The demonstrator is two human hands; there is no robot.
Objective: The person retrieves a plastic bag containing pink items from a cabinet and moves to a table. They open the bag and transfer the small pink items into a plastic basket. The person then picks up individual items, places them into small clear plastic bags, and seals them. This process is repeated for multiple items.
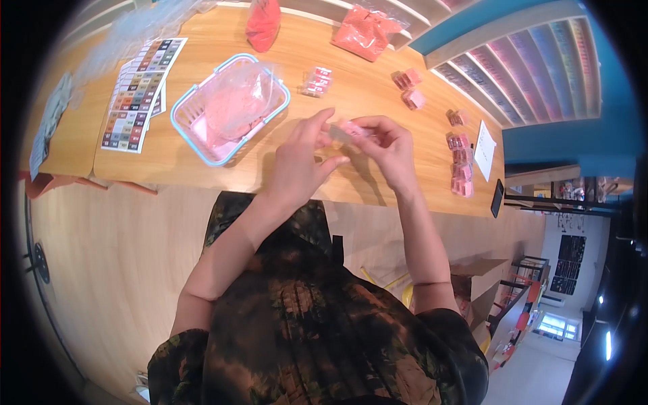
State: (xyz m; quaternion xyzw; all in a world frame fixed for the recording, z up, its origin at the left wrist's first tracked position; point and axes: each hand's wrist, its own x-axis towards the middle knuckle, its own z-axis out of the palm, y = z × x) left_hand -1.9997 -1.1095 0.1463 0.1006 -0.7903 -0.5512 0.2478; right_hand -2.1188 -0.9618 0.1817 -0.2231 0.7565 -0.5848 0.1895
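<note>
Above the table's front part, my right hand (391,148) pinches a small clear box with pink contents (351,128) between thumb and fingers. My left hand (302,158) is just left of it, thumb and fingers apart; whether its fingertips touch the box is too blurred to tell. Left of my hands stands a pink basket with a light-blue rim (177,120), holding a clear bag of pink small pieces (236,108). Beyond my hands lies a group of small clear boxes with red and white labels (318,82).
Small pink boxes (461,165) stand in a row at right, near a white paper (484,150) and a dark phone (497,198). Farther back lie a bag of coral-coloured pieces (368,32) and a red bag (262,25). Colour charts (143,94) lie left; a sloped rack (526,67) stands back right.
</note>
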